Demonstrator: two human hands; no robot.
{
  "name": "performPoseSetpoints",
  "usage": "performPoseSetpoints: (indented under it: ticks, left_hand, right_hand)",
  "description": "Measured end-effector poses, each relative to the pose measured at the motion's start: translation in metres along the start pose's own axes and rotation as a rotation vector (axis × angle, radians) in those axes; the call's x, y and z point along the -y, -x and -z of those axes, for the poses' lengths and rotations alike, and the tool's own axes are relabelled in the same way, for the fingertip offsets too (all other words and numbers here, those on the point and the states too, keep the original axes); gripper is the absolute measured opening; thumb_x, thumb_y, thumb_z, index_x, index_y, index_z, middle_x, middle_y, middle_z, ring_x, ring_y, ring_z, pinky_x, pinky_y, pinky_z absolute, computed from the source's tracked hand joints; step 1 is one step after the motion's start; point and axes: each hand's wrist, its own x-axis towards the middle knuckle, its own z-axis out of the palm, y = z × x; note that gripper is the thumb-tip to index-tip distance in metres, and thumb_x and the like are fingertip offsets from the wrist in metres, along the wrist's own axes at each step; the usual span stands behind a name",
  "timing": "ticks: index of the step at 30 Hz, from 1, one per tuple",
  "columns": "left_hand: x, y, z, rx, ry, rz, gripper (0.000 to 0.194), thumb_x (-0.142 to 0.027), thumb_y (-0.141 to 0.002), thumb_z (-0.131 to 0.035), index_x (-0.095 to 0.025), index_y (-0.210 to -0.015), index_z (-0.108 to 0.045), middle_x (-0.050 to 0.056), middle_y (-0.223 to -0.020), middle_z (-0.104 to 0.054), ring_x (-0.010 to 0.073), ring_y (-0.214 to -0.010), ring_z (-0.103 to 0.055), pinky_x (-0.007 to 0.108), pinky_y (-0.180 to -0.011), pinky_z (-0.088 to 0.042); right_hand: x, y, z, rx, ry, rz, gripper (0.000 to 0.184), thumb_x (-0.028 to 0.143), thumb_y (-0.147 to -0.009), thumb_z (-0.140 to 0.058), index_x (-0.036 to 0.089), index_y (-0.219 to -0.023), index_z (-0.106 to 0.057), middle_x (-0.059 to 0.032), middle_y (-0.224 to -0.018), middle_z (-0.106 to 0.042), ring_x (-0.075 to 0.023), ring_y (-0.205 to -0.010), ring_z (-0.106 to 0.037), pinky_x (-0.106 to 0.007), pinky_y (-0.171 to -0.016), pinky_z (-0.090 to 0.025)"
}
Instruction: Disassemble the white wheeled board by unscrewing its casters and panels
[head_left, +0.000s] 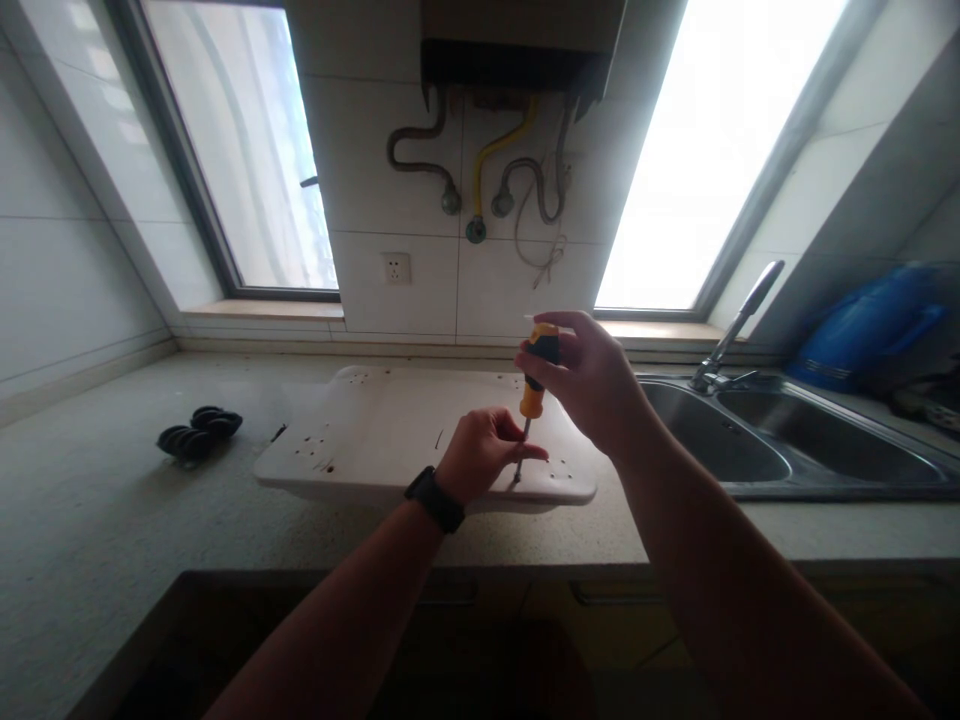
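Observation:
A screwdriver (532, 402) with a yellow and black handle stands nearly upright over the near right part of a white board (397, 425) with rounded corners. My right hand (589, 375) is closed round its handle from above. Lower down, my left hand (487, 450), with a black watch at the wrist, pinches the metal shaft between thumb and fingers. The tip meets a small dark spot at the board's near edge; whether a screw sits there is too small to tell. Small holes dot the board's corners.
Black rounded parts (199, 432), like caster wheels, lie left on the speckled counter (97, 490). To the right are a double steel sink (720, 440), a faucet (731, 330) and a blue jug-like container (862, 330). Pipes and a socket (397, 268) are on the wall behind.

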Motion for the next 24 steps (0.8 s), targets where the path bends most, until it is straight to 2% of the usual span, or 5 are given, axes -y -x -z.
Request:
performPoseSetpoints:
  ticks: [4, 10, 17, 21, 24]
  left_hand:
    - [-0.001, 0.000, 0.000, -0.011, -0.059, -0.012, 0.046, -0.054, -0.066, -0.090, -0.017, -0.073, -0.064, -0.002, -0.069, -0.066, 0.0127, -0.060, -0.056, 0.027, -0.058, -0.043]
    - [-0.004, 0.001, -0.001, -0.040, -0.116, -0.031, 0.046, -0.054, -0.067, -0.090, -0.017, -0.074, -0.063, -0.002, -0.067, -0.065, 0.0121, -0.057, -0.053, 0.027, -0.056, -0.042]
    - [-0.004, 0.005, 0.005, 0.167, 0.263, 0.002, 0.031, -0.043, -0.089, -0.077, -0.015, -0.101, -0.075, 0.013, -0.120, -0.075, 0.0223, -0.109, -0.070, 0.040, -0.099, -0.054]
    - [0.003, 0.005, 0.004, 0.209, 0.389, 0.082, 0.037, -0.040, -0.090, -0.076, -0.013, -0.115, -0.076, 0.014, -0.109, -0.078, 0.0230, -0.102, -0.074, 0.045, -0.099, -0.057]
    - [0.004, 0.003, 0.002, 0.156, 0.370, 0.093, 0.034, -0.040, -0.086, -0.080, -0.011, -0.103, -0.079, 0.012, -0.097, -0.079, 0.0207, -0.090, -0.075, 0.042, -0.092, -0.060]
  right_hand:
    - [-0.004, 0.001, -0.003, 0.039, -0.123, -0.015, 0.046, 0.028, -0.073, -0.076, 0.023, -0.111, -0.051, -0.0077, -0.104, -0.074, -0.0228, -0.090, -0.072, -0.043, -0.081, -0.058]
    - [-0.001, 0.004, 0.000, 0.003, 0.370, 0.117, 0.043, 0.040, -0.079, -0.077, 0.024, -0.116, -0.063, -0.0071, -0.107, -0.068, -0.0219, -0.084, -0.067, -0.043, -0.070, -0.058]
    - [0.010, 0.004, 0.001, 0.036, 0.052, -0.015, 0.046, 0.026, -0.073, -0.079, 0.018, -0.113, -0.057, -0.0071, -0.096, -0.072, -0.0227, -0.085, -0.072, -0.043, -0.077, -0.062]
    - [0.007, 0.005, 0.001, 0.096, 0.007, 0.019, 0.040, 0.019, -0.075, -0.070, 0.020, -0.112, -0.055, -0.0079, -0.100, -0.072, -0.0223, -0.090, -0.071, -0.044, -0.081, -0.061]
    - [0.007, 0.004, 0.000, 0.086, 0.073, 0.032, 0.038, 0.018, -0.076, -0.065, 0.020, -0.114, -0.059, -0.0078, -0.103, -0.071, -0.0219, -0.091, -0.069, -0.044, -0.082, -0.059]
